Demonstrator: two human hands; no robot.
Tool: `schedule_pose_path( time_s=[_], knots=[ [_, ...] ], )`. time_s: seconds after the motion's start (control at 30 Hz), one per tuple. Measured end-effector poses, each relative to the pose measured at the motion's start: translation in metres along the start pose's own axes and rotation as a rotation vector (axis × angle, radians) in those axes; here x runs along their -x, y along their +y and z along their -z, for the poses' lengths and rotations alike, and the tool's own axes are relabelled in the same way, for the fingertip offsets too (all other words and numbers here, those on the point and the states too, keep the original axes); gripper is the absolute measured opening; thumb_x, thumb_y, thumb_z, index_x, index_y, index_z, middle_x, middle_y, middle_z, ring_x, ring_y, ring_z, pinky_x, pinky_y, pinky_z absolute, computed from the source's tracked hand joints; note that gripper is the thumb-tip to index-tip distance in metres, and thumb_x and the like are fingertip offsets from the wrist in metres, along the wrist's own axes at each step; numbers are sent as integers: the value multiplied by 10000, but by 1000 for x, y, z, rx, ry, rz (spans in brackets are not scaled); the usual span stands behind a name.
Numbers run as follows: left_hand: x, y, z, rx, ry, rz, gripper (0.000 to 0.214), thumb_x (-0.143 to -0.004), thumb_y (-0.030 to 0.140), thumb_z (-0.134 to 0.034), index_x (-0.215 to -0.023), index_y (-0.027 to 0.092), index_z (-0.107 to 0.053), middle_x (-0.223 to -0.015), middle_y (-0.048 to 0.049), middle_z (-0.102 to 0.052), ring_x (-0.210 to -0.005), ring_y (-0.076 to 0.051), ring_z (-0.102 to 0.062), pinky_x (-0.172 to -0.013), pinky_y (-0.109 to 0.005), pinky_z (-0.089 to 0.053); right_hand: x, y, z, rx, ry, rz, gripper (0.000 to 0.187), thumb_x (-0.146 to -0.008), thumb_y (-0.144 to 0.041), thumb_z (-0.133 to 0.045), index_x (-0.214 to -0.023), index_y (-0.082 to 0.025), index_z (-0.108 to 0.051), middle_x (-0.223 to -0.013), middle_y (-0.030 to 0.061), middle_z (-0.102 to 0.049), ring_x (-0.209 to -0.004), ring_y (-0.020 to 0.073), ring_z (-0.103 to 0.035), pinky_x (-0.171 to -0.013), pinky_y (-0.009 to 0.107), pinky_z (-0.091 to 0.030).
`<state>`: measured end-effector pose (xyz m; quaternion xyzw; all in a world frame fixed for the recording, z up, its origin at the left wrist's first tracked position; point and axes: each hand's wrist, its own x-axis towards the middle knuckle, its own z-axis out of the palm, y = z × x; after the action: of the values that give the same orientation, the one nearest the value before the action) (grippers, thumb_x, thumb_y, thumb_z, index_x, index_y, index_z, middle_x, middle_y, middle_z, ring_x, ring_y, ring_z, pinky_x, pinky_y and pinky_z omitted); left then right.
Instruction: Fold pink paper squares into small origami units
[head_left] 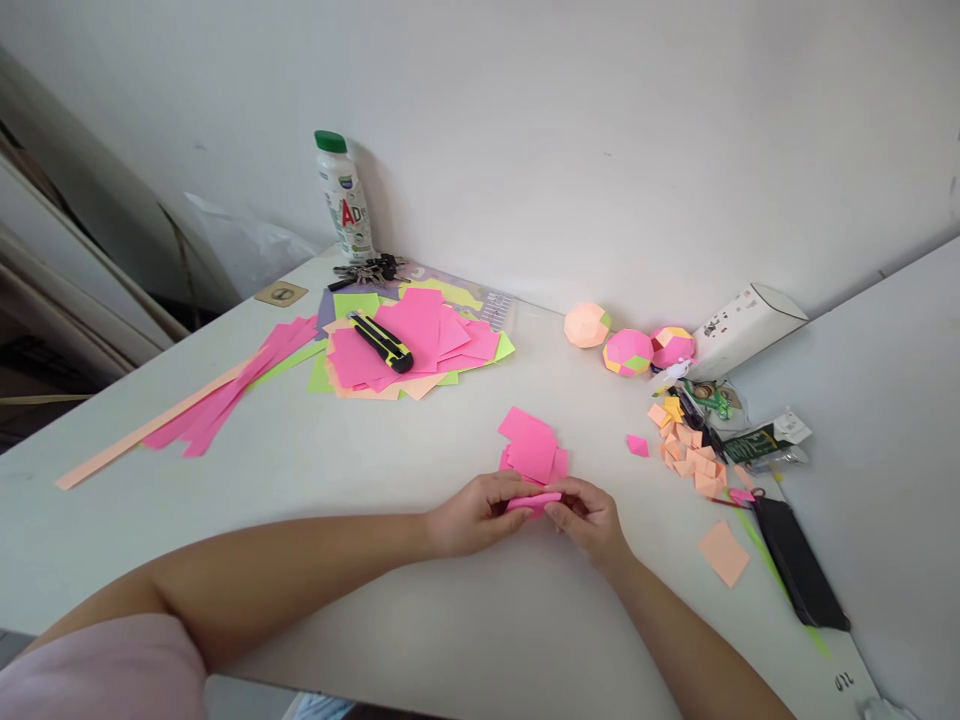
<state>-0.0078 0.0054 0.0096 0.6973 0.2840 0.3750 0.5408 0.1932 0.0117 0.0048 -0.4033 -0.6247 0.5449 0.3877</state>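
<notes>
Between my two hands, close to the table's front, is a folded piece of pink paper (pixel 534 502). My left hand (pixel 480 512) pinches its left end, thumb in front and fingers behind. At the right end, my right hand (pixel 589 515) grips the same piece between thumb and fingertips. Just beyond the fingers lies a small pile of pink paper sheets (pixel 531 445). A small pink folded piece (pixel 637 446) rests by itself to the right. Several peach folded paper pieces (pixel 694 460) are heaped farther right.
A yellow-black utility knife (pixel 382 342) lies on stacked coloured papers (pixel 450 340). Paper strips (pixel 225 390) fan out leftward. Behind stand a bottle (pixel 345 200) and keys (pixel 371 270). Paper balls (pixel 628 352), a white box (pixel 750 330) and a black pouch (pixel 799 565) are on the right.
</notes>
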Motion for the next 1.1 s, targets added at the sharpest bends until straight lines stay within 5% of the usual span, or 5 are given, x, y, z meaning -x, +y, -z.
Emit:
schedule_pose_path(
  time_s=[0.33, 0.8, 1.1],
  knots=[
    [0, -4, -1, 9, -28, -14, 319, -875, 175, -429, -1111, 177, -643, -828, -57, -634, -687, -128, -500, -633, -247, -432, -1, 5, 1, -22, -8, 65, 62, -776, -237, -675, -824, -202, -691, -666, 0, -564, -507, 94, -478, -436, 209, -418],
    [1, -3, -1, -36, -16, 2, 298, -866, 193, -456, -1096, 190, -645, -805, -39, -632, -686, -124, -504, -635, -245, -428, -3, 4, 5, -89, -46, 40, 56, -785, -220, -663, -835, -201, -680, -688, -3, -561, -515, 91, -475, -462, 220, -412],
    [3, -4, -4, 154, 114, 219, 314, -803, 302, -578, -1059, 136, -651, -857, -73, -663, -676, -139, -566, -573, -242, -442, -2, 6, 4, -111, 35, 6, 49, -759, -241, -687, -793, -205, -680, -638, -22, -549, -464, 82, -466, -426, 216, -394]
  ],
)
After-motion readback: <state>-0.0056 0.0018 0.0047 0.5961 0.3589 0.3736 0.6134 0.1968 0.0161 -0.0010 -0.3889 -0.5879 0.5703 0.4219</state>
